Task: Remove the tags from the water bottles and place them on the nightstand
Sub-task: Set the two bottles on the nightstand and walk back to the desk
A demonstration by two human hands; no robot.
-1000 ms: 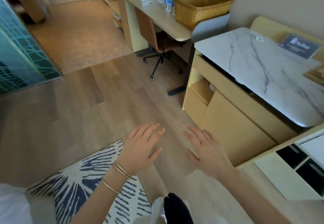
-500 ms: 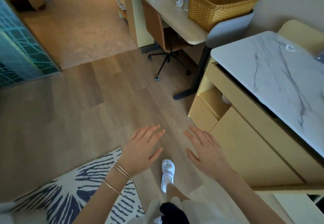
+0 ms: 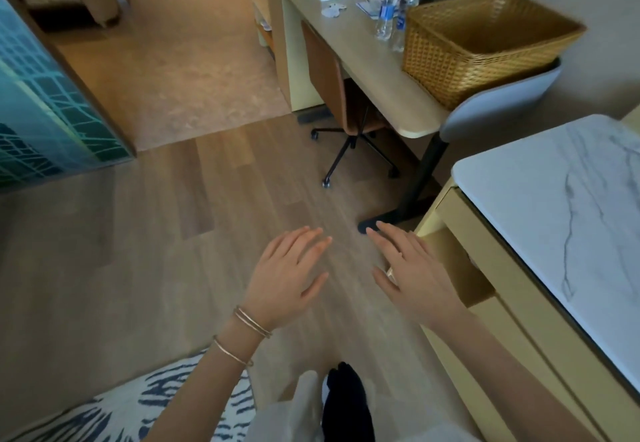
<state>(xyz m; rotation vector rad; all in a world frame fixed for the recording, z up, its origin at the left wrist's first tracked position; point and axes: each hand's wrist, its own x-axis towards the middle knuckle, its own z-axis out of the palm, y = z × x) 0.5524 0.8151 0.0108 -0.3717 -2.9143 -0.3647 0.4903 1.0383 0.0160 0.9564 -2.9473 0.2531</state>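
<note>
Advanced along wood floor (image 3: 173, 233) since last frame. Held left hand (image 3: 287, 279) and right hand (image 3: 414, 279) out flat, fingers (image 3: 306, 238) straight, gripping nothing. Saw two water bottles (image 3: 387, 8) upright on desk (image 3: 363, 60), just beside wicker basket (image 3: 485, 46).

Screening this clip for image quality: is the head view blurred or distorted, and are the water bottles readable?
Head view: wide-angle bowing bends the desk edge; motion blur smears the wicker basket rim; the two water bottles are small, label text unreadable; left hand and right hand reasonably sharp; light soft, no strong glare.
</note>
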